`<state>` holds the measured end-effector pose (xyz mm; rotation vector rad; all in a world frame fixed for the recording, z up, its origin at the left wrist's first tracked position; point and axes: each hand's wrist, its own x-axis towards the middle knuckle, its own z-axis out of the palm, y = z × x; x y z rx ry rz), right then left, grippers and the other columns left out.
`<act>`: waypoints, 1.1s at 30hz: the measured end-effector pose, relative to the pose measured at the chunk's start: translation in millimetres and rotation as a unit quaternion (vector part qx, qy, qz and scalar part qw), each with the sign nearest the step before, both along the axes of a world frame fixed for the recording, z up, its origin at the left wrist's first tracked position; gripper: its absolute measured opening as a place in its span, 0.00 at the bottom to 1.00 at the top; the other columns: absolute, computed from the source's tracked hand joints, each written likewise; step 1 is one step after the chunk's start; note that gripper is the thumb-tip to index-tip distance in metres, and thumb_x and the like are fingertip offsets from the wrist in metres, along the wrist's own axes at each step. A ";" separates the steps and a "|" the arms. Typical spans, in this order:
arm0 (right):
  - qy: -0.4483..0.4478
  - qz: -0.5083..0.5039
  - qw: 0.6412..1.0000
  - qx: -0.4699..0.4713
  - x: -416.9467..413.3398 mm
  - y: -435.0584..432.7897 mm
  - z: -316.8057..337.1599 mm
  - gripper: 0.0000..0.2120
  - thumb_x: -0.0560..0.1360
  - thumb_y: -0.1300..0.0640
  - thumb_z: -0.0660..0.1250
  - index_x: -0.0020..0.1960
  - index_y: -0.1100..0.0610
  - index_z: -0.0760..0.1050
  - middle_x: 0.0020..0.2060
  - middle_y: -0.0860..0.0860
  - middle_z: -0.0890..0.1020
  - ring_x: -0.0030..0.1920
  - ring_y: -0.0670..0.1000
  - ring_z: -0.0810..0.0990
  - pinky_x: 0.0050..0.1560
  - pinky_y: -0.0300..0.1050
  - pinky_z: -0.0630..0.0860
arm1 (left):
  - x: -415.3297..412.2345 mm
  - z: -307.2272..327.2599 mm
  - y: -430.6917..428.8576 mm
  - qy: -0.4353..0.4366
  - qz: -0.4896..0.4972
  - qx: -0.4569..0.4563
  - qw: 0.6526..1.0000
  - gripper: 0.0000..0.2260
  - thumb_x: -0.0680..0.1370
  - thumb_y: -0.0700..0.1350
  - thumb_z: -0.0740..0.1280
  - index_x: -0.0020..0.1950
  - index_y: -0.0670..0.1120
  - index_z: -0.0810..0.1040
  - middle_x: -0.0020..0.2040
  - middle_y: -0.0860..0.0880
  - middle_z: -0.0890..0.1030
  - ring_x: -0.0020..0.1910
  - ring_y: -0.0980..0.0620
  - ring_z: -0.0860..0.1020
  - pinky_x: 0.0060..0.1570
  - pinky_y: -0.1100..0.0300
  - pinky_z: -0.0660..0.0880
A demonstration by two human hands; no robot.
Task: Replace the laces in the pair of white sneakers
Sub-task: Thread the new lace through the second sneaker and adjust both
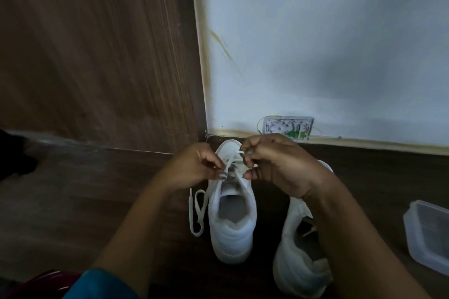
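Observation:
Two white sneakers stand on the dark floor with their toes toward the wall. Over the left sneaker (232,223) both hands work at the eyelets. My left hand (192,167) pinches a white lace (198,211) near the tongue; the lace's loose end loops on the floor to the shoe's left. My right hand (274,165) pinches the other lace tip just above the toe end. The right sneaker (300,264) sits partly under my right forearm, and its lacing is hidden.
A clear plastic container (430,235) lies on the floor at the right edge. A white wall box with green parts (288,127) is fixed low on the pale wall behind the shoes. A wooden panel (97,56) fills the left side.

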<state>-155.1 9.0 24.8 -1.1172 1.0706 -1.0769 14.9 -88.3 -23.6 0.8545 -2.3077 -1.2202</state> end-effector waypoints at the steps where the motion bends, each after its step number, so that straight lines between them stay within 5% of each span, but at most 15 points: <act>1: 0.002 -0.005 1.000 0.001 -1.0 -0.8 -2.4 0.11 0.69 0.66 0.63 0.31 0.55 0.75 0.27 0.49 0.73 0.30 0.45 0.71 0.37 0.42 0.74 | -0.7 0.3 2.4 0.004 0.001 0.026 1.000 0.08 0.70 0.31 0.71 0.40 0.45 0.83 0.30 0.55 0.80 0.30 0.61 0.76 0.33 0.69 0.71; 4: 0.079 0.009 0.996 0.040 -3.0 -4.6 -15.2 0.12 0.74 0.70 0.61 0.36 0.58 0.75 0.30 0.52 0.75 0.33 0.48 0.73 0.42 0.45 0.77 | -6.7 -1.4 11.4 0.013 0.022 0.080 0.996 0.11 0.73 0.29 0.67 0.39 0.44 0.79 0.27 0.54 0.78 0.26 0.60 0.73 0.27 0.68 0.69; 8: 0.213 0.038 0.976 0.024 -6.5 -6.4 -28.2 0.14 0.71 0.70 0.66 0.47 0.52 0.76 0.40 0.56 0.80 0.38 0.51 0.79 0.39 0.41 0.78 | -13.7 10.6 17.5 0.144 0.069 0.114 0.981 0.18 0.73 0.23 0.60 0.37 0.45 0.78 0.28 0.51 0.77 0.26 0.56 0.74 0.27 0.66 0.72; 12: 0.259 0.028 0.965 -0.039 0.9 -7.6 -33.6 0.06 0.73 0.64 0.69 0.41 0.54 0.81 0.36 0.57 0.82 0.34 0.47 0.79 0.37 0.42 0.77 | -22.9 29.6 27.1 0.217 0.035 0.123 0.968 0.17 0.73 0.24 0.61 0.36 0.44 0.79 0.28 0.47 0.77 0.25 0.54 0.74 0.25 0.64 0.73; 14: 0.223 0.014 0.974 -0.027 2.4 -7.8 -33.3 0.04 0.74 0.64 0.68 0.45 0.63 0.81 0.38 0.62 0.81 0.36 0.49 0.78 0.38 0.42 0.78 | -24.8 28.9 26.5 0.231 0.047 0.128 0.963 0.14 0.74 0.26 0.62 0.39 0.43 0.79 0.30 0.49 0.78 0.27 0.54 0.75 0.28 0.64 0.73; 16: 0.155 -0.001 0.988 -0.007 -0.6 -7.6 -32.4 0.06 0.76 0.64 0.66 0.45 0.63 0.81 0.35 0.56 0.81 0.36 0.49 0.77 0.43 0.47 0.79 | -22.7 22.4 21.5 0.213 0.066 0.148 0.963 0.10 0.75 0.31 0.63 0.43 0.44 0.80 0.34 0.49 0.80 0.33 0.53 0.78 0.35 0.61 0.76; 19: 0.027 0.011 0.999 0.013 -7.6 -4.6 -28.7 0.10 0.74 0.60 0.68 0.35 0.56 0.81 0.30 0.50 0.79 0.36 0.49 0.77 0.47 0.55 0.77 | -17.1 12.9 20.2 0.068 0.011 0.133 0.989 0.11 0.75 0.33 0.66 0.47 0.49 0.81 0.43 0.49 0.82 0.43 0.55 0.81 0.49 0.58 0.77; 22: -0.088 0.078 0.993 -0.023 -12.0 -3.6 -30.5 0.09 0.60 0.52 0.79 0.31 0.56 0.82 0.27 0.52 0.79 0.33 0.50 0.78 0.45 0.54 0.76 | -15.2 15.4 25.3 -0.060 -0.025 0.057 0.996 0.14 0.71 0.32 0.70 0.50 0.48 0.78 0.46 0.51 0.80 0.50 0.53 0.79 0.52 0.59 0.75; 26: -0.162 0.192 0.966 -0.065 -14.8 -3.8 -31.6 0.11 0.63 0.50 0.77 0.36 0.58 0.84 0.31 0.52 0.83 0.31 0.50 0.80 0.41 0.43 0.77 | -12.7 9.6 21.9 -0.073 -0.021 0.040 0.996 0.20 0.65 0.35 0.77 0.52 0.50 0.77 0.49 0.50 0.79 0.52 0.50 0.79 0.51 0.54 0.78; 27: -0.159 0.232 0.957 -0.077 -15.3 -2.6 -30.3 0.08 0.66 0.52 0.75 0.38 0.57 0.85 0.32 0.51 0.84 0.33 0.55 0.82 0.43 0.46 0.78 | -13.3 4.4 18.8 -0.079 -0.007 0.024 0.997 0.22 0.63 0.37 0.78 0.52 0.51 0.77 0.50 0.49 0.78 0.51 0.49 0.79 0.48 0.54 0.79; 29: -0.138 0.322 0.930 -0.111 -17.6 0.2 -27.9 0.08 0.70 0.54 0.71 0.41 0.58 0.85 0.33 0.53 0.84 0.39 0.70 0.78 0.51 0.67 0.71 | -14.6 -0.8 15.5 -0.105 0.058 0.010 0.993 0.26 0.61 0.40 0.79 0.52 0.55 0.73 0.54 0.48 0.73 0.51 0.50 0.76 0.44 0.55 0.78; 30: -0.138 0.365 0.912 -0.129 -20.1 1.3 -26.6 0.10 0.71 0.54 0.70 0.40 0.60 0.84 0.30 0.56 0.83 0.39 0.70 0.76 0.54 0.75 0.63 | -14.7 -2.0 15.1 -0.119 0.085 0.020 0.989 0.28 0.60 0.41 0.79 0.53 0.56 0.71 0.55 0.48 0.71 0.52 0.50 0.75 0.45 0.55 0.77; 33: -0.166 0.459 0.862 -0.139 -29.6 8.7 -10.2 0.14 0.72 0.57 0.68 0.32 0.66 0.77 0.22 0.65 0.73 0.26 0.57 0.72 0.61 0.71 0.58 | -12.4 -3.4 12.3 -0.150 0.088 0.066 0.983 0.30 0.62 0.44 0.77 0.60 0.56 0.69 0.57 0.49 0.71 0.53 0.51 0.75 0.50 0.50 0.79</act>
